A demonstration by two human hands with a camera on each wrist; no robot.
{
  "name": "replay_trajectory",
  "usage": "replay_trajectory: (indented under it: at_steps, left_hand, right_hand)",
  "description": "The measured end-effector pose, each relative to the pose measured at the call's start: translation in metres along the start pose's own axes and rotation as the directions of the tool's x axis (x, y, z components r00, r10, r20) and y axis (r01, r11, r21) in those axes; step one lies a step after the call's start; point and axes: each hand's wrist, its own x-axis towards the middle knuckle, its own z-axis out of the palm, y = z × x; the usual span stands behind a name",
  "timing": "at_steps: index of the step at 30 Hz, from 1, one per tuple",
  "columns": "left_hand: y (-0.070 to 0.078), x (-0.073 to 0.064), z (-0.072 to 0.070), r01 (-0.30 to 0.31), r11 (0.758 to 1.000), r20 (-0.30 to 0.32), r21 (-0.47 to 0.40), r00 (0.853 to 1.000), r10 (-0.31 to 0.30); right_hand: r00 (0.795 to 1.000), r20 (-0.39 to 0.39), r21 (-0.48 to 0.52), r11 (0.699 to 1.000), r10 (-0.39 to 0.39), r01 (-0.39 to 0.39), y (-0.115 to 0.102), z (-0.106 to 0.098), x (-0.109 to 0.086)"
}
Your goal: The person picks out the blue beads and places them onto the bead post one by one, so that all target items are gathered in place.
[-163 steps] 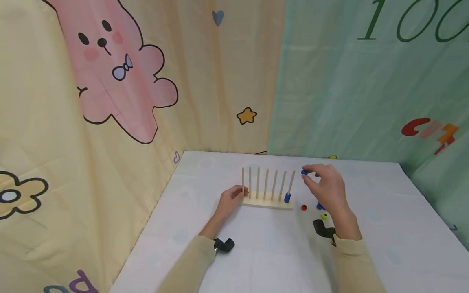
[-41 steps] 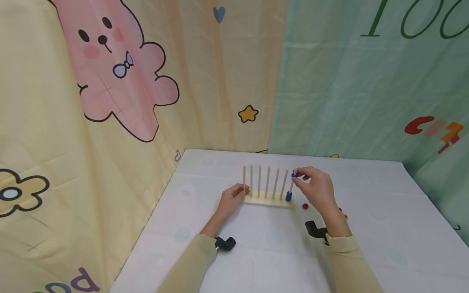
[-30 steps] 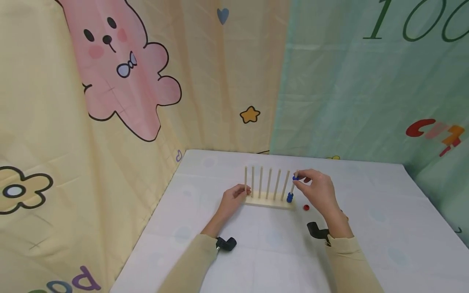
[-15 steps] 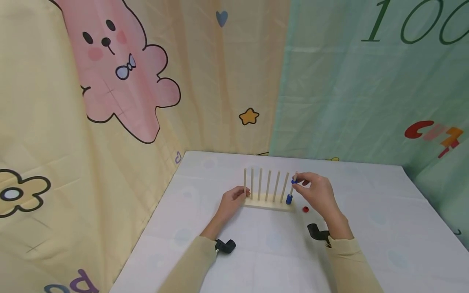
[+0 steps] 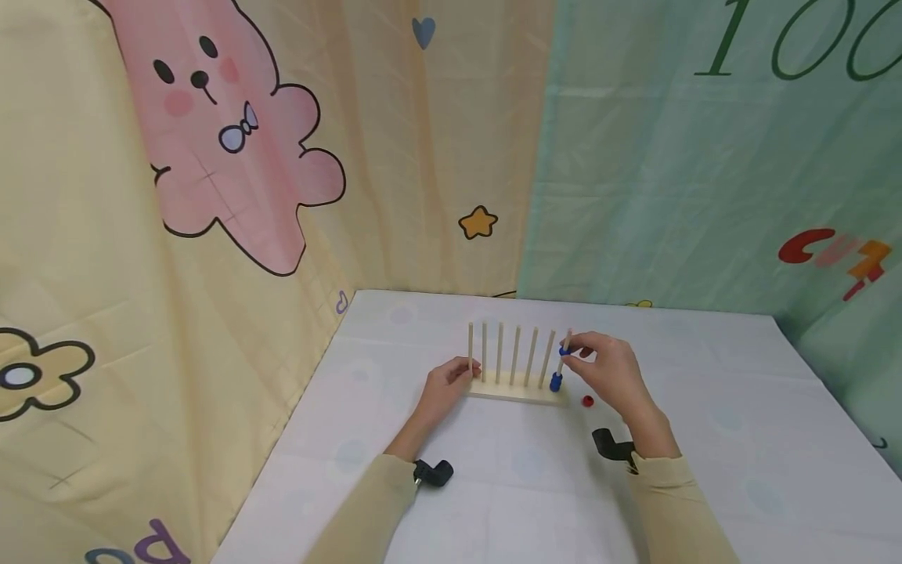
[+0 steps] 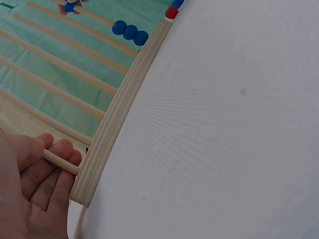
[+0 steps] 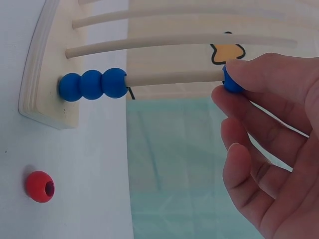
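A pale wooden peg rack [image 5: 517, 393] with a row of upright pegs stands on the table. My left hand [image 5: 445, 385] holds its leftmost peg [image 6: 61, 162] low down, thumb and fingers around it. With thumb and index finger, my right hand [image 5: 611, 374] pinches a blue bead [image 7: 232, 83] threaded on the rightmost peg [image 7: 174, 78], in its upper part. Three blue beads [image 7: 91, 84] are stacked at the foot of that same peg. A red bead [image 7: 39, 186], its hole showing, lies on the table just right of the rack.
The white tabletop [image 5: 493, 486] meets a cream curtain [image 5: 395, 157] and a green curtain [image 5: 669, 196] at its back. Part of another blue bead [image 6: 179, 3] shows behind the red one in the left wrist view. Black wrist cameras [image 5: 433, 473] sit on both wrists.
My right hand has brought the blue bead leftward from beside the rack onto the rightmost peg, and it has slid slightly down. My left hand has stayed at the leftmost peg.
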Motion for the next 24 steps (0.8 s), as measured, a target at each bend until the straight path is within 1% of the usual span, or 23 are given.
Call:
replay_trajectory:
  at_steps: [2,5,10,14,15,19,22,24]
  left_hand:
    - [-0.004,0.001,0.000,0.006,1.000,-0.004,0.003,1.000,-0.006]
    - [-0.006,0.002,0.000,0.008,1.000,0.000,-0.003,1.000,-0.008]
    - [-0.006,0.002,0.000,-0.012,1.000,0.012,-0.025,1.000,0.012]
    - [-0.005,0.002,0.000,-0.007,0.999,0.025,-0.040,1.000,0.008]
    - [-0.003,0.002,-0.001,-0.004,0.999,0.029,-0.044,1.000,0.005]
    - [0.016,-0.002,-0.004,0.001,0.999,0.050,-0.044,0.999,0.001]
    - [0.029,-0.006,-0.007,-0.007,0.999,0.061,-0.044,0.998,0.010]
    - [0.032,-0.006,-0.008,-0.010,0.999,0.060,-0.044,0.998,0.013]
  right_hand:
    - [1.000,0.007,0.001,1.000,0.004,-0.004,0.001,0.001,0.000]
    - [1.000,0.020,0.002,1.000,0.012,-0.012,0.002,0.001,0.000]
    - [0.999,0.030,0.000,1.000,0.013,-0.013,0.004,0.002,0.000]
    - [0.999,0.044,-0.005,1.000,-0.001,0.001,0.007,0.003,0.001]
    - [0.999,0.048,-0.005,1.000,-0.002,0.002,0.008,0.004,0.001]
    - [0.998,0.059,-0.001,1.000,-0.002,0.002,0.010,0.006,0.000]
    - [0.998,0.067,0.000,1.000,-0.001,0.001,0.011,0.007,0.001]
    - [0.997,0.076,0.000,1.000,0.005,-0.005,0.012,0.007,0.001]
